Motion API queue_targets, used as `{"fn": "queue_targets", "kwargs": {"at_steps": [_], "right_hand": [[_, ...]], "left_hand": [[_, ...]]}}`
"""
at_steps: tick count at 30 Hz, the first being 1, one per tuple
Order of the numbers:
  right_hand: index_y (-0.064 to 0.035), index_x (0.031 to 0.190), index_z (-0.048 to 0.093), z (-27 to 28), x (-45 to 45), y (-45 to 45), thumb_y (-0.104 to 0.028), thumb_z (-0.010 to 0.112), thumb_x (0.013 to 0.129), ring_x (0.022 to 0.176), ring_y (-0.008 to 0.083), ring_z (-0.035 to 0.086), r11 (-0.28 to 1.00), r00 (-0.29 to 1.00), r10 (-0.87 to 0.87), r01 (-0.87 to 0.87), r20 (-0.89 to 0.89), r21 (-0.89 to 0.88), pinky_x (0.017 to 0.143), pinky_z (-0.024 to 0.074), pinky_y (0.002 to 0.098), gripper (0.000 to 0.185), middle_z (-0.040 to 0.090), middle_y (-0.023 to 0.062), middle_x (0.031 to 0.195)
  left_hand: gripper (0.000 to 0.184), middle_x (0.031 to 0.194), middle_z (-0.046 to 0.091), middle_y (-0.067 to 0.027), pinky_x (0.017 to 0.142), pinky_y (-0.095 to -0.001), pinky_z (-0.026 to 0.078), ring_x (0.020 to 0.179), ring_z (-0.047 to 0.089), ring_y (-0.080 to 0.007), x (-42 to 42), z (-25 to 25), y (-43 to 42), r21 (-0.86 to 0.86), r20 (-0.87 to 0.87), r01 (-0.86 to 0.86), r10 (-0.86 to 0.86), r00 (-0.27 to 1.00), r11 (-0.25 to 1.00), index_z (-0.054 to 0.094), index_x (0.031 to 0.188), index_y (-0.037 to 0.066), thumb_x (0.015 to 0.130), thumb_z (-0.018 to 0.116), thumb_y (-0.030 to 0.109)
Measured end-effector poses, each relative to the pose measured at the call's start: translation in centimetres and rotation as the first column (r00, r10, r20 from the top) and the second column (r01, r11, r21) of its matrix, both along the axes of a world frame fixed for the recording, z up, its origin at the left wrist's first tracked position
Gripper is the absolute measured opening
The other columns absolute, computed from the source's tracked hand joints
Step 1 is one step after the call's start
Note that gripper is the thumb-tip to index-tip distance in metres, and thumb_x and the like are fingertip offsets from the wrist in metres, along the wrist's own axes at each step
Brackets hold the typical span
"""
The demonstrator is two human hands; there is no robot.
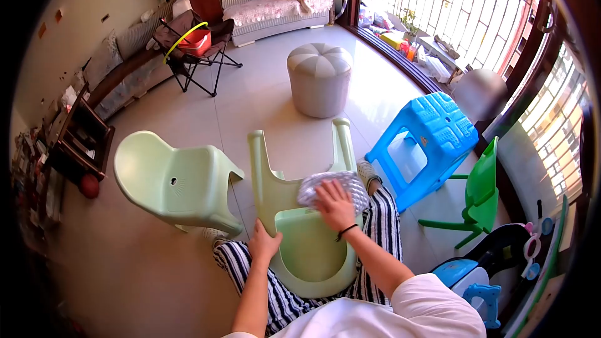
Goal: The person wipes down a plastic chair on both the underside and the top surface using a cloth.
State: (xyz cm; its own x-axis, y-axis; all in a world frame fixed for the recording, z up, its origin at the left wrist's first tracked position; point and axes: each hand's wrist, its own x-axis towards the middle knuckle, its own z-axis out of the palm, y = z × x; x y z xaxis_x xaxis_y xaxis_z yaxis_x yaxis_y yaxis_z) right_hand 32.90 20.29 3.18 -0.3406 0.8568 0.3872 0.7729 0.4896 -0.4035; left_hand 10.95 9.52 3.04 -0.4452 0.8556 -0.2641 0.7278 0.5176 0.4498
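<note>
A pale green plastic chair (pixel 313 244) lies tipped across my lap, its legs pointing away from me. My left hand (pixel 263 243) grips the chair's left edge, thumb on the near side. Under my right hand (pixel 335 201) a silvery-white patterned cloth (pixel 311 190) is pressed flat against the chair, near the base of its right leg. The fingers of my right hand are spread on top of the cloth. Just left of my knees stands a second pale green chair (pixel 188 178), upright.
A blue stool (pixel 432 131) and a green chair (pixel 483 197) stand at the right. Ahead are a round pouf (pixel 320 81) and a folding chair with a red basket (pixel 196 44). Blue and white items (pixel 460 275) lie lower right.
</note>
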Motion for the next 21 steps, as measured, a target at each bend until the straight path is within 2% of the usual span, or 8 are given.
{"fn": "queue_targets", "kwargs": {"at_steps": [4,6,8,12,14,16,20,21], "right_hand": [[-0.0251,0.138,0.047,-2.5,2.9,2.9,-0.034,0.049,0.095,0.141,0.028,0.027,0.969,0.961,-0.23,0.212,-0.153,-0.128,0.107,0.028,0.0549,0.043,0.036,0.0023,0.15],[-0.025,0.138,0.046,-2.5,1.1,2.8,-0.032,0.049,0.095,0.14,0.0287,0.029,0.945,0.952,-0.305,0.302,-0.004,-0.124,0.107,0.0274,0.0565,0.043,0.038,0.0019,0.149],[-0.0239,0.136,0.048,-2.4,-2.1,1.8,-0.031,0.052,0.093,0.139,0.0267,0.032,0.981,0.981,-0.192,0.192,0.04,0.008,0.108,0.0259,0.0564,0.044,0.041,0.0005,0.147],[-0.0192,0.123,0.058,-1.4,-10.1,-1.0,-0.027,0.053,0.087,0.137,0.023,0.035,0.97,0.97,0.224,-0.231,0.099,0.071,0.113,0.02,0.0516,0.038,0.048,0.0011,0.14],[-0.0183,0.119,0.06,-0.8,-13.1,-1.0,-0.025,0.053,0.086,0.135,0.0232,0.037,0.949,0.944,0.314,-0.317,0.097,0.007,0.113,0.0205,0.0509,0.034,0.049,0.0017,0.139],[-0.0182,0.119,0.06,-0.6,-14.0,-0.3,-0.025,0.054,0.085,0.135,0.0232,0.038,0.937,0.93,0.348,-0.35,0.12,-0.004,0.112,0.0211,0.0507,0.035,0.049,0.0016,0.138],[-0.0186,0.117,0.059,0.2,-10.8,1.0,-0.024,0.058,0.083,0.133,0.0233,0.039,0.932,0.931,0.356,-0.36,0.077,0.04,0.111,0.0237,0.0501,0.035,0.051,0.0017,0.137],[-0.0196,0.117,0.058,0.1,-9.1,1.4,-0.024,0.06,0.083,0.132,0.0235,0.04,0.947,0.953,0.3,-0.303,0.046,0.106,0.109,0.027,0.0507,0.035,0.051,0.0011,0.136]], "left_hand": [[0.085,0.129,0.052,-0.0225,0.085,-0.0479,0.049,0.1,0.06,-0.0419,0.5,0.9,0.2,-0.002,-0.025,-0.005,0.005,1.0,1.0,0.029,0.141,0.001,0.073,0.065,0.039],[0.086,0.128,0.053,-0.0227,0.085,-0.0478,0.049,0.1,0.06,-0.0422,0.4,0.2,0.2,0.021,-0.027,-0.008,0.009,1.0,1.0,0.029,0.141,0.002,0.073,0.066,0.04],[0.087,0.128,0.053,-0.0229,0.085,-0.0478,0.049,0.1,0.061,-0.0424,0.2,0.0,0.1,0.045,-0.032,-0.014,0.015,0.999,0.999,0.028,0.141,0.002,0.073,0.066,0.04],[0.079,0.124,0.055,-0.0233,0.083,-0.0493,0.05,0.098,0.061,-0.0423,0.5,0.5,-0.2,-0.006,-0.051,-0.017,0.017,0.999,1.0,0.033,0.135,0.002,0.074,0.066,0.042],[0.076,0.123,0.056,-0.0233,0.082,-0.0499,0.05,0.098,0.061,-0.0423,0.6,0.5,0.1,-0.029,-0.061,-0.014,0.012,0.998,0.999,0.034,0.132,0.003,0.075,0.066,0.042],[0.071,0.122,0.056,-0.0232,0.081,-0.0505,0.05,0.096,0.061,-0.0426,0.6,0.3,0.3,-0.012,-0.029,-0.044,0.044,0.999,0.999,0.037,0.126,0.004,0.075,0.067,0.041],[0.082,0.128,0.052,-0.023,0.084,-0.0487,0.05,0.104,0.059,-0.0405,0.6,0.2,-0.4,0.021,-0.05,-0.025,0.026,0.998,0.999,0.03,0.138,-0.001,0.075,0.067,0.037],[0.084,0.134,0.047,-0.0247,0.093,-0.0462,0.046,0.114,0.053,-0.0403,0.9,0.5,-0.4,0.033,0.029,-0.067,0.066,0.997,0.997,0.028,0.14,-0.004,0.074,0.068,0.03]]}}
